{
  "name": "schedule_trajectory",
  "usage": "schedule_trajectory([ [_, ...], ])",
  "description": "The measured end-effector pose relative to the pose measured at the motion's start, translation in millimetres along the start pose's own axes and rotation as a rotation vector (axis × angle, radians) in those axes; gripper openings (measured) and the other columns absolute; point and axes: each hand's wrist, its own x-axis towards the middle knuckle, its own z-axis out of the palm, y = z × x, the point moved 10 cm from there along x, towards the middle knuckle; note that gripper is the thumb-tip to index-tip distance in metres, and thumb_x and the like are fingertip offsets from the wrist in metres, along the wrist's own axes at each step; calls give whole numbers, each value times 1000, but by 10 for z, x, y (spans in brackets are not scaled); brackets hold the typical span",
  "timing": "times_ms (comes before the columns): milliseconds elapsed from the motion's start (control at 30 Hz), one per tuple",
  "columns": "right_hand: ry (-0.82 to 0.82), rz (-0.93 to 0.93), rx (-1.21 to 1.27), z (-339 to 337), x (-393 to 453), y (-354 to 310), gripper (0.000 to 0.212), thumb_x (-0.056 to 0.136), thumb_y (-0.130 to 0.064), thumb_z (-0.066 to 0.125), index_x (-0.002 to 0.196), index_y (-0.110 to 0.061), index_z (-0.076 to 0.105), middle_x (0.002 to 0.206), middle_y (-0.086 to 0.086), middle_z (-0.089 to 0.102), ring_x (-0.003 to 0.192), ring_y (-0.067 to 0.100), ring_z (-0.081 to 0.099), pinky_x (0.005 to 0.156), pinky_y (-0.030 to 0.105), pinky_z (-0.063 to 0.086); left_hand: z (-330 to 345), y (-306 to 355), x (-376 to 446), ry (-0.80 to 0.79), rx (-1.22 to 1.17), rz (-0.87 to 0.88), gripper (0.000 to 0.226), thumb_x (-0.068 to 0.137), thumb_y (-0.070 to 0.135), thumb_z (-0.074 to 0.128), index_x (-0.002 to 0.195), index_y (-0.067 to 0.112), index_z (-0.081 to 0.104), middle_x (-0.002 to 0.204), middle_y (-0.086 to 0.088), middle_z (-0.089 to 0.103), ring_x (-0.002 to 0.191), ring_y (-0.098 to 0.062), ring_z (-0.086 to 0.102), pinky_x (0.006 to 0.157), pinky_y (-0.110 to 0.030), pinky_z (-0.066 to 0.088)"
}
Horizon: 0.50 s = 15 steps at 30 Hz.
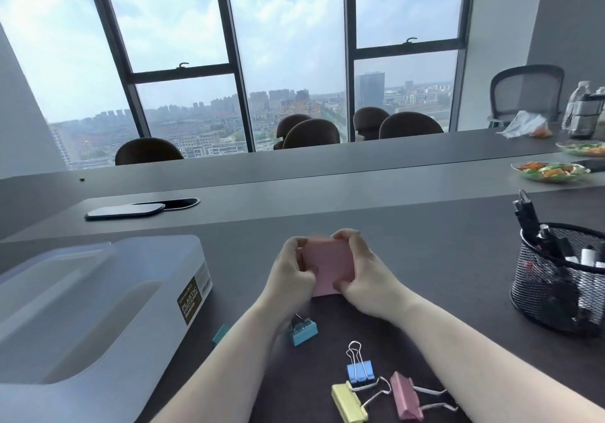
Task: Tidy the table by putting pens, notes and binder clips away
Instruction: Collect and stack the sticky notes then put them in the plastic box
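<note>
A pink pad of sticky notes [329, 263] is held just above the dark table between both hands. My left hand [291, 275] grips its left edge and my right hand [363, 275] grips its right edge. Near the front edge lie several binder clips: a teal one [302, 332] under my left forearm, a blue one [360, 370], a yellow one [348, 403] and a pink one [406, 398]. Another teal clip [220, 333] peeks out beside the box. Black pens [528, 219] stand in a black mesh cup [556, 288] at the right.
A translucent plastic container [98, 308] with its lid on fills the left. A phone [126, 210] lies by a cable slot further back. Plates of salad [551, 172], bottles [581, 111] and a plastic bag sit at the far right. Chairs line the table's far side.
</note>
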Motion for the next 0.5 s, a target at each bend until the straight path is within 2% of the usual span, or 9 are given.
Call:
schedule_trajectory([
  [133, -41, -8, -53, 14, 1, 30, 73, 82, -1, 57, 141, -26, 23, 129, 4, 47, 106, 15, 48, 89, 18, 35, -8, -24, -1, -51, 35, -33, 35, 85, -4, 49, 95, 29, 54, 98, -9, 69, 84, -21, 62, 80, -40, 53],
  [233, -82, -25, -78, 68, -18, 12, 74, 84, 0, 54, 145, -25, 19, 137, 5, 42, 114, 13, 44, 96, 17, 31, 31, -76, -20, -80, 81, -76, 35, 82, -1, 42, 94, 30, 53, 103, -9, 65, 91, -24, 62, 83, -42, 53],
  [300, -87, -53, -89, 82, -31, -16, 71, 85, 1, 52, 144, -23, 19, 140, 5, 39, 116, 11, 41, 97, 16, 29, 61, -92, -36, -78, 64, -100, 36, 80, -2, 38, 93, 29, 52, 105, -12, 62, 91, -24, 59, 78, -38, 52],
  [433, -98, -54, -40, 58, -55, -16, 67, 87, -2, 53, 142, -25, 22, 130, 4, 45, 111, 12, 46, 95, 17, 32, 31, -51, -54, -54, -2, -105, 36, 71, -2, 39, 90, 22, 59, 100, -17, 67, 85, -23, 60, 73, -35, 48],
  [500, -69, 6, 158, -2, -35, 36, 68, 89, -3, 55, 141, -30, 22, 116, 4, 54, 101, 13, 54, 92, 21, 39, 5, -2, -56, -63, -39, -103, 37, 72, -10, 38, 87, 15, 62, 90, -14, 66, 81, -22, 58, 73, -34, 46],
])
